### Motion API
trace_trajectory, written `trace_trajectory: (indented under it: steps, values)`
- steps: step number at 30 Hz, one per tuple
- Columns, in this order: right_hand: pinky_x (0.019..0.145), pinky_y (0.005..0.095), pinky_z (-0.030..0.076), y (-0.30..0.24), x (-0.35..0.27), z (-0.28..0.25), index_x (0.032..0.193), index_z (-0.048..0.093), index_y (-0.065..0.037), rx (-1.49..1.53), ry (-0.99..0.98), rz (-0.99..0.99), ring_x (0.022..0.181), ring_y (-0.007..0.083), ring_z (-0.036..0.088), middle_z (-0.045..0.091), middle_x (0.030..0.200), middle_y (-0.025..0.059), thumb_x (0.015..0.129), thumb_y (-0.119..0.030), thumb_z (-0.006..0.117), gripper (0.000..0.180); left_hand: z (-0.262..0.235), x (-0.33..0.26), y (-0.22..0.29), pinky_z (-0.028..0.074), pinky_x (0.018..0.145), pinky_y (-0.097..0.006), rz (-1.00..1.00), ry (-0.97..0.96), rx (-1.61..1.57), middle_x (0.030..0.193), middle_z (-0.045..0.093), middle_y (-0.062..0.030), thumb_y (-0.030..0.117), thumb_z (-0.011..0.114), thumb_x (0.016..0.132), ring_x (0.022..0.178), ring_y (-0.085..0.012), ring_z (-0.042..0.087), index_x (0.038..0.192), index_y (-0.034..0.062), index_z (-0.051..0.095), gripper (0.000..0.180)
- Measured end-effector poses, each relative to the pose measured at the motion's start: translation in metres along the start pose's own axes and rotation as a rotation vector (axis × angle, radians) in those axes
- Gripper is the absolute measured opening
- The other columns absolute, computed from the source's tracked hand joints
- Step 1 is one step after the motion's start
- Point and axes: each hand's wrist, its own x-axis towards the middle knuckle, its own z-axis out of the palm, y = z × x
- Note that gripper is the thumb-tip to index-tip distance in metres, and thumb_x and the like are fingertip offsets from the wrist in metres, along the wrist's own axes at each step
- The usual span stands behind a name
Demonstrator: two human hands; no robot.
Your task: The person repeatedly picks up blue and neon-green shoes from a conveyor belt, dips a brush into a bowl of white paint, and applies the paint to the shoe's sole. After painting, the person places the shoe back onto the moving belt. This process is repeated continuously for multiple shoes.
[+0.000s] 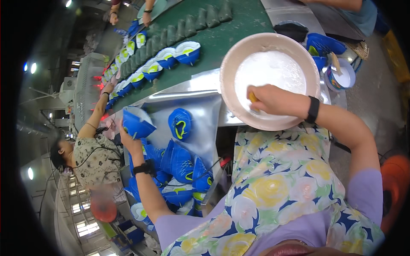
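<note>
My left hand (128, 138) is closed on a blue shoe upper (140, 124) with a pale lining, held up at the left above the metal tray (200, 109). Over a wide beige basin (229, 81) of white liquid (277, 70), my right hand (271, 100) grips a small yellow tool (253, 97). Fingers cover most of this tool, so its kind does not show. Another blue upper (180, 123) with a lime-edged opening lies alone on the tray. Below it, several more blue uppers (181, 164) are heaped together.
On the green table (239, 38) run a row of dark shoe lasts (190, 25) and rows of blue-and-white uppers (166, 57). A tub (341, 77) with a brush stands right of the basin. Co-workers' arms (99, 106) reach in at the left, top left and top right.
</note>
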Motion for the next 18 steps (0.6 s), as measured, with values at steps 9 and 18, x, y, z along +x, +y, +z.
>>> trace_trajectory:
  steps: [9, 18]
  values:
    - [0.071, 0.0381, 0.05, 0.004, -0.04, -0.073, 0.105, 0.056, -0.002, -0.011, 0.326, -0.038, 0.077, 0.0308, 0.066, 0.066, 0.083, 0.0172, 0.092, -0.017, 0.063, 0.021, 0.076, -0.006, 0.082, 0.05, 0.102, -0.045, -0.641, -0.741, -1.387, 0.133, 0.058, -0.0126, 0.03, 0.051, 0.102, 0.119, -0.0277, 0.06, 0.14, 0.007, 0.046, 0.045]
    - [0.069, 0.0232, 0.052, -0.004, -0.033, -0.093, 0.108, 0.055, -0.004, 0.033, 0.665, -0.226, 0.081, 0.0177, 0.066, 0.066, 0.093, 0.0128, 0.094, -0.02, 0.068, 0.025, 0.142, 0.015, 0.202, 0.051, 0.099, -0.04, -0.476, -0.949, -1.393, 0.133, 0.058, -0.0122, 0.019, 0.057, 0.097, 0.118, -0.0238, 0.06, 0.14, 0.0039, 0.046, 0.047]
